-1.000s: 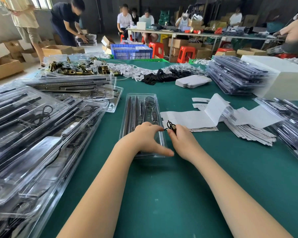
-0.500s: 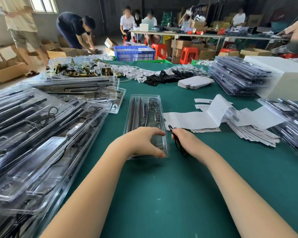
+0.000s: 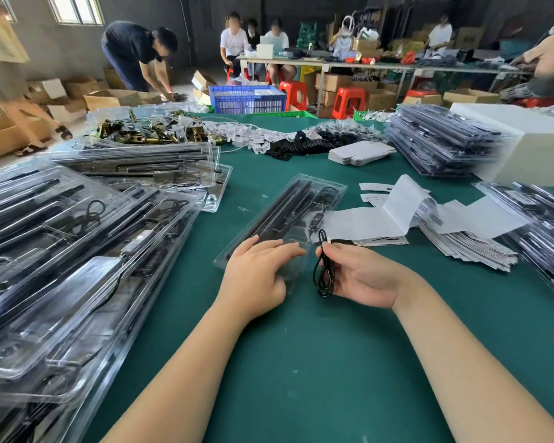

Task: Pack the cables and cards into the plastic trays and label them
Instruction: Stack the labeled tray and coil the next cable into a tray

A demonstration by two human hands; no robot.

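The near corner of the clear plastic tray point(image 3: 301, 203) was covered by the left hand point(image 3: 256, 276), so what lay in that corner could not be determined. The tray's transparent walls blurred into the green table point(image 3: 301, 362), and its compartment boundaries were hard to trace. Filled trays at the left edge point(image 3: 61, 251) were cut off by the frame, as was another stack at the right edge point(image 3: 544, 231). Printing on the label sheets point(image 3: 429, 215) was too small to read beyond barcode marks.

The tray lay tilted diagonally at table centre, in front of both hands. It held long black rods point(image 3: 279, 209) along its left side and a looped cable with a small dark part on its right side. The left hand rested on the tray's near end, fingers extended and spread, its thumb at the near edge. The right hand point(image 3: 365, 276), palm turned up, pinched a coiled black cable point(image 3: 323, 270) between thumb and fingertips point(image 3: 328, 247); the coil hung just beside the tray's near right edge, outside it.

A further stack of filled trays point(image 3: 442, 139) sat far right, beside a white box point(image 3: 531, 145). A blue crate point(image 3: 248, 99) stood beyond the table's far edge.
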